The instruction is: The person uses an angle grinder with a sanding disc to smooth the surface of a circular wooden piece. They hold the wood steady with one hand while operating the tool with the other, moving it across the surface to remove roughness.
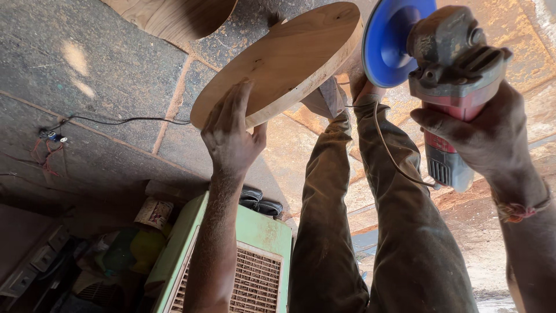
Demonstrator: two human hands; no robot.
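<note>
1. Loose wires (49, 148), red and black, lie on the stone floor (87, 75) at far left, well apart from my hands.
2. Paper-labelled tin (154, 213) sits in the clutter beside the green machine housing (263, 232) with its vent grille; I cannot tell what the tin holds.
3. Second wooden piece (174, 14), top edge of view, only partly shown.
4. Left hand (231, 136): palm and spread fingers flat against the near rim of the round wooden disc (284, 58), thumb hooked round its edge, so it steadies the disc more than it clasps it.
5. Disc stands tilted on edge on the floor, its long axis rising from lower left to upper right; its far end is propped by the foot (356, 81) at the end of the trouser legs (370, 220).
6. Right hand (492, 136): closed fully round the body of the red angle grinder (449, 75).
7. The grinder's blue pad (385, 40) sits just beside the disc's upper-right rim; contact unclear. Disc lies left of that hand.
</note>
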